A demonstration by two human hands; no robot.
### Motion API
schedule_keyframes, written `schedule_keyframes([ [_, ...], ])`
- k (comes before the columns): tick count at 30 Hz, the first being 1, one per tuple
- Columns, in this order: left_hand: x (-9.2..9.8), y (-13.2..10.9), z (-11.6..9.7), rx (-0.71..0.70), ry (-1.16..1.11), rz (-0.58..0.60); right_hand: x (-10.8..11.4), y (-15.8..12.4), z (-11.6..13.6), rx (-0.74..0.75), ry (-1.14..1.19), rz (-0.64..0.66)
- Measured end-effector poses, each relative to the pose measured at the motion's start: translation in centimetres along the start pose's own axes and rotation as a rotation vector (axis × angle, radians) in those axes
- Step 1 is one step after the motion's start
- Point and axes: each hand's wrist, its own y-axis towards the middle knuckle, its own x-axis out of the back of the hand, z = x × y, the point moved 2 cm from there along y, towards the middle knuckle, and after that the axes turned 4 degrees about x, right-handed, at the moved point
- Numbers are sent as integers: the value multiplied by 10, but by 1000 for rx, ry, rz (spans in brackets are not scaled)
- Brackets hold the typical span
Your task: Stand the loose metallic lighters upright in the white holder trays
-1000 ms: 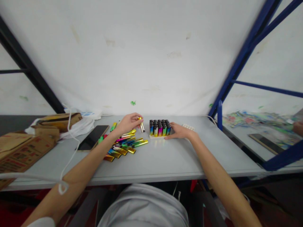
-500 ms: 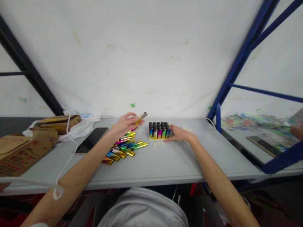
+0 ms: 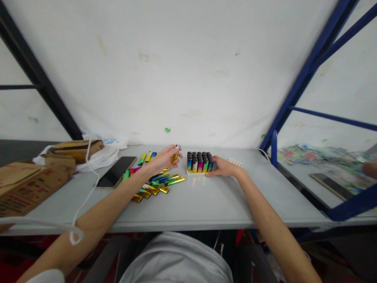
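My left hand [image 3: 163,160] pinches a gold lighter [image 3: 175,155], held nearly upright above the table, left of a white tray [image 3: 193,173]. Upright lighters [image 3: 200,163] with black tops and shiny multicoloured bodies stand in rows in that tray. With thumb at the front and fingers behind, my right hand [image 3: 225,166] grips the tray's right end. Loose lighters [image 3: 161,188] in metallic gold, green and blue lie in a pile under and beside my left forearm, which hides part of them.
Behind my right hand lies another white piece with a knobbly top [image 3: 235,161]. A dark phone [image 3: 116,172] rests left of the pile. Cardboard boxes [image 3: 35,182] and a white cable [image 3: 91,188] are at the left. A blue metal frame [image 3: 294,86] rises at the right.
My left hand has turned the lighter from a slant to nearly upright and lowered it slightly. More loose lighters show behind my left forearm. My right hand stays at the tray.
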Motion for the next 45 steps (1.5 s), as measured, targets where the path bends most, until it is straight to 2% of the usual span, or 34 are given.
schedule_keyframes([
  [16,-3,5,11,214,135,58,0,0,-1,7,19,-28],
  [26,-1,7,10,218,140,11,1,0,0,6,1,-3],
  [30,-4,7,11,153,122,4,0,0,-2,18,11,-18],
  [34,-8,5,11,24,140,47,0,0,-2,22,13,-12],
  [40,-10,2,8,-187,311,3,0,1,-3,12,-11,5],
  [45,-9,-1,2,-287,481,13,-2,1,-4,5,-7,3],
])
